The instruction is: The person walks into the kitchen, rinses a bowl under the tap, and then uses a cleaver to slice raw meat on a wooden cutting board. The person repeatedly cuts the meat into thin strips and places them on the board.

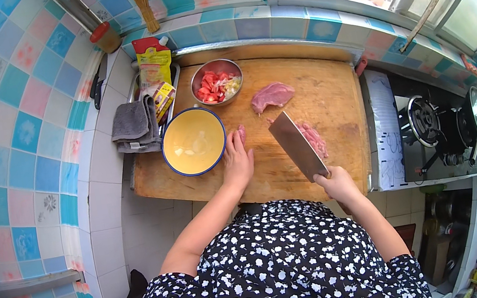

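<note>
My right hand [336, 185] is wrapped round the handle of a cleaver [297, 144], whose broad blade slants up to the left over the cutting board. Small cut pieces of raw meat [313, 140] lie along the blade's right side, partly hidden by it. My left hand [239, 163] rests on the board with its fingers stretched forward and thumb apart, the fingertips touching a small piece of meat [241, 131]. Directly left of that hand stands a yellow enamel bowl [194, 142] with a blue rim. A larger slab of raw meat [272, 96] lies farther back.
Near the back of the wooden board [332, 89], a steel bowl [217, 82] holds chopped red and pale pieces. A tray at the left carries packages [155, 68] and a grey cloth [135, 124]. A gas stove [426, 120] with a lidded pan stands at the right.
</note>
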